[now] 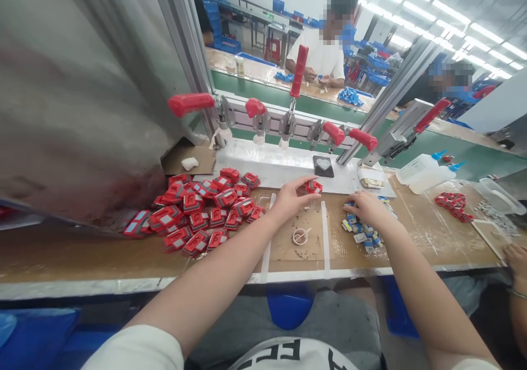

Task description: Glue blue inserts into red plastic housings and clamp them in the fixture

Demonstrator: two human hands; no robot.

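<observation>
Between the thumb and fingers of my left hand point(291, 197) is a small red and grey plastic part point(315, 186), held above the bench near the white plate. My right hand point(368, 208) reaches down onto a pile of small blue and white parts point(364, 237), its fingers bent at the pile's far side. Whether it grips one of them is hidden. A heap of red and grey parts point(200, 216) lies left of my left forearm. Below my left hand, a small round dish point(300, 236) with a thin stick across it sits on taped cardboard.
Toggle clamps with red handles point(302, 71) line a rail behind the bench. A black block with a heart shape point(323, 166) rests on the white plate point(263, 167). Plastic bottles point(428, 172) and more red parts point(453, 206) are at right. A co-worker point(321, 57) sits opposite; another person's hand point(516, 260) shows far right.
</observation>
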